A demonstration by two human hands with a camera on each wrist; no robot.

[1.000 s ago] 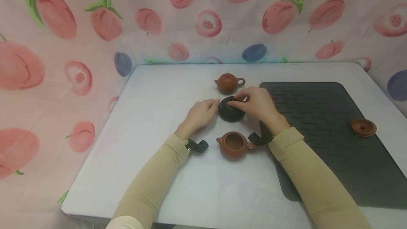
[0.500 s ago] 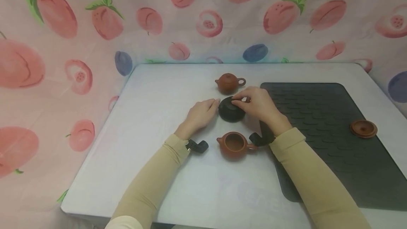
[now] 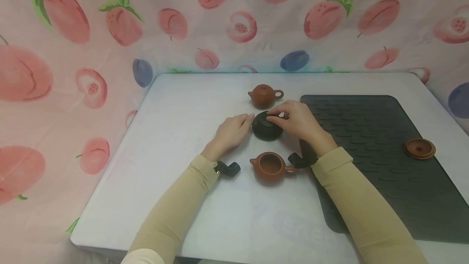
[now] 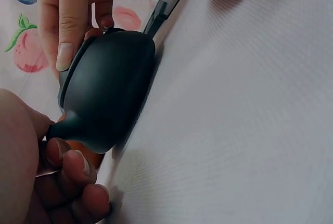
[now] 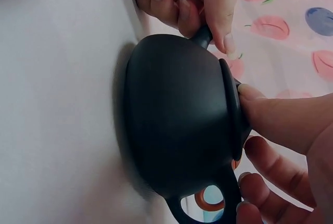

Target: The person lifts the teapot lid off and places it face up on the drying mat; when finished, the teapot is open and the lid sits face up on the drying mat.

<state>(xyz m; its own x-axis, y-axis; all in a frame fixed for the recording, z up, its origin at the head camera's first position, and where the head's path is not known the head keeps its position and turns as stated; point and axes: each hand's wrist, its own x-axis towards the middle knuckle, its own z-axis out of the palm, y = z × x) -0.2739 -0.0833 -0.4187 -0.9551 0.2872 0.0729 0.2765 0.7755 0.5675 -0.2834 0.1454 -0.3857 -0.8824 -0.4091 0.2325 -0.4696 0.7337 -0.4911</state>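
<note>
A black teapot stands upright on the white table between both hands. The left hand is at its spout, which it pinches between thumb and fingers in the left wrist view. From the other side, the right hand pinches the top of the lid with thumb and forefinger. The lid sits on the teapot's mouth. Its knob is mostly hidden behind the right hand's thumb. The teapot's handle points toward the right hand, whose other fingers are close to it.
A reddish-brown teapot with its lid on stands just behind. Nearer the person is a lidless brown teapot. A brown lid lies upside down on the dark textured mat at right.
The right hand's thumb has shifted slightly to the right on the black lid. The left hand and the teapots keep their places.
</note>
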